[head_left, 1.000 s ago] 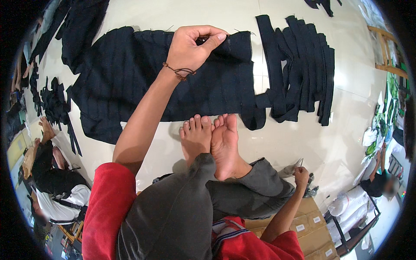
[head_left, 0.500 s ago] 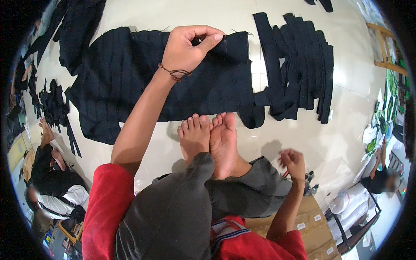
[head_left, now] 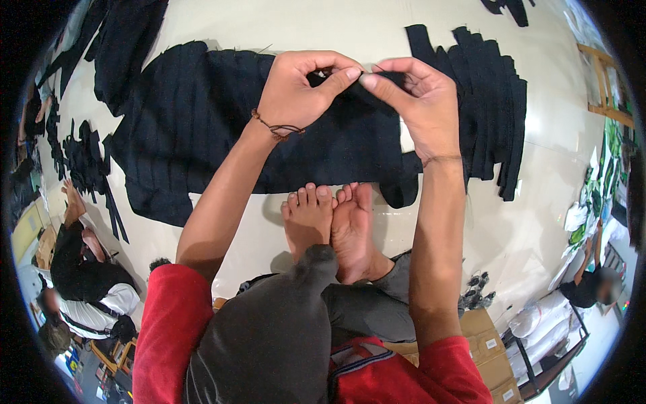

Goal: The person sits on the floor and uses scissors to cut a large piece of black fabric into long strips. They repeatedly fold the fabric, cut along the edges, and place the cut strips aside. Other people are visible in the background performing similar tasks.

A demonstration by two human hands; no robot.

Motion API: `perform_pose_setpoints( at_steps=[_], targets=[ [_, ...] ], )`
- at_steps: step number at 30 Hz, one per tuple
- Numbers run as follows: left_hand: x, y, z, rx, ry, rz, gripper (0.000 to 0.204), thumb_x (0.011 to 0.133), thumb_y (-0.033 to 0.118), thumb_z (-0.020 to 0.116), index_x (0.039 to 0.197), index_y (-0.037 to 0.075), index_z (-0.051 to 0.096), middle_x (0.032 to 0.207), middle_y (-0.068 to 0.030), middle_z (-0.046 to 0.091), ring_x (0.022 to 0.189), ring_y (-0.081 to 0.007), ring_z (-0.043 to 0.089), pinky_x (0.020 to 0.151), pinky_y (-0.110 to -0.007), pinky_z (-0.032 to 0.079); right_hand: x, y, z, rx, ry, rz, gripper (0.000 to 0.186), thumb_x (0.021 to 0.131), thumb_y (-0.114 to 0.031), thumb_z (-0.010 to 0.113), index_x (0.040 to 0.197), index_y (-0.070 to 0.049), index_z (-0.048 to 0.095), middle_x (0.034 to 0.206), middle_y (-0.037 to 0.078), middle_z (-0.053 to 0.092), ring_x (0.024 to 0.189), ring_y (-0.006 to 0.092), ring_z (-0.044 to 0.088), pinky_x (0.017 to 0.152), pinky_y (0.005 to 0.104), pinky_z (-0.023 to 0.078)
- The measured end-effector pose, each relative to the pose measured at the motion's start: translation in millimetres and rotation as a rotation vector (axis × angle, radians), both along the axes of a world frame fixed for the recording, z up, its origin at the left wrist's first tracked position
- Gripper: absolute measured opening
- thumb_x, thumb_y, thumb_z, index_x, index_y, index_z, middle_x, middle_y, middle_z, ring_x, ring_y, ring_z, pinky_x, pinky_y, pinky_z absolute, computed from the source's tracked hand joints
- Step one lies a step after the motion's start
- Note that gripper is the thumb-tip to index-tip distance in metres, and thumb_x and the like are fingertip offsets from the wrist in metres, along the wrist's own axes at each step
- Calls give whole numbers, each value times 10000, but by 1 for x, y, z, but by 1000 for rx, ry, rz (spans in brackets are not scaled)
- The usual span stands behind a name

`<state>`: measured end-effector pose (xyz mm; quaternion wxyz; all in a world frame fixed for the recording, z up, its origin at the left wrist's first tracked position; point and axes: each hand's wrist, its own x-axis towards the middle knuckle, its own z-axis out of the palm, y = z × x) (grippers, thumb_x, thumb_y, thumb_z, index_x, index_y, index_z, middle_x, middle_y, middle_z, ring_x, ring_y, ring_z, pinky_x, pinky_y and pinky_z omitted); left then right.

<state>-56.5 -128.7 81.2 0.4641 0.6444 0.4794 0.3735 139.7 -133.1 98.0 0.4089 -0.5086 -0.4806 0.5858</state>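
Black fabric pieces lie overlapped in a wide row on the pale floor before me. At the far edge of the row, my left hand pinches the top of a black fabric piece between thumb and forefinger, lifting it slightly. Thumb to thumb with it, my right hand pinches the same edge, its other fingers curled. Whatever small thing may lie between the touching fingertips is hidden. Beyond my right hand, narrower black fabric strips fan out on the floor.
My bare feet rest just below the cloth. Black scraps and larger dark cloth lie at left. A seated person is at lower left, another person at far right. Cardboard boxes stand near my right side.
My right hand has come up from beside my right knee to the fabric's far edge and pinched it beside my left. My left hand keeps its pinch, a little lower in view.
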Motion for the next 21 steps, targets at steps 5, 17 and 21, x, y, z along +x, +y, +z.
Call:
perform_pose_setpoints(
  at_steps=[5,17,21],
  targets=[
    [1,-1,-10,-72,-28,17,143,919,78,670,1004,-24,723,920,-58,732,857,-94,644,782,-235,506,-7,-3,-7,-11,-50,-154,149,841,-81,764,928,31,716,850,42,709,780,80,617,737,222,490],
    [2,5,-2,-82,75,-7,129,895,97,700,969,0,743,871,-16,726,785,-61,630,721,-209,510,-8,-8,-19,22,67,-240,76,882,-48,702,920,18,711,832,4,683,756,56,579,713,208,457],
    [-1,7,0,-118,50,-57,134,888,70,690,992,-1,737,825,12,689,756,-44,609,701,-196,503,-9,-7,-16,82,-23,-219,67,886,-47,690,910,14,707,795,-11,666,722,46,554,670,209,440]
  ],
)
